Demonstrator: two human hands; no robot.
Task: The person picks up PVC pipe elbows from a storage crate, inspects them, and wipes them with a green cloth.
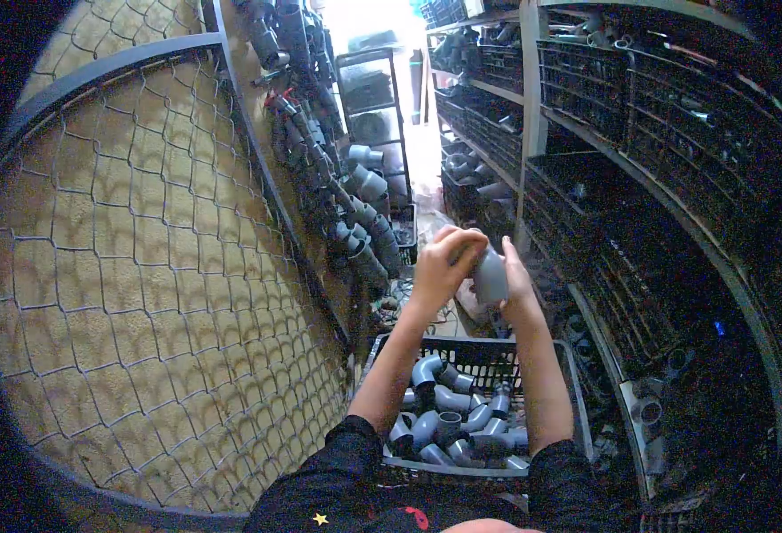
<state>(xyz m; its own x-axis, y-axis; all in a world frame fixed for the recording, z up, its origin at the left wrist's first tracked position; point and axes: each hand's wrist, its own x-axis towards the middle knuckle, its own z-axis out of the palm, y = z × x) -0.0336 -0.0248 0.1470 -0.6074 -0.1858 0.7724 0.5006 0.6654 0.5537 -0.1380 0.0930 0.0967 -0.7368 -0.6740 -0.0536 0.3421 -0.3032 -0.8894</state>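
**Lower centre.** Your black sleeves (338, 480), one marked with a small yellow star, framed a black plastic crate (578, 391) filled with loose grey PVC elbows (426, 373).

**Centre, above the crate's far rim.** You held the grey PVC fitting (490, 277) in the air between both hands. Your left hand (440, 266) was curled over its upper end. Your right hand (520, 289) lay along its right side. Both were closed on it.

**Handling.** By its look, the fitting was light, rigid and smooth-walled, more likely to slip from a loose hold than to break. Its socket ends offered you the surest purchase.

**Left half of the frame.** A chain-link fence (142, 266) ran along the aisle.

**Upper centre.** Strung grey fittings (364, 231) hung beside the fence.

**Right.** Shelving (533, 115) carried rows of dark crates.

**Writing.** You could read no brand, label or lettering on the fitting, the crate or the shelving.
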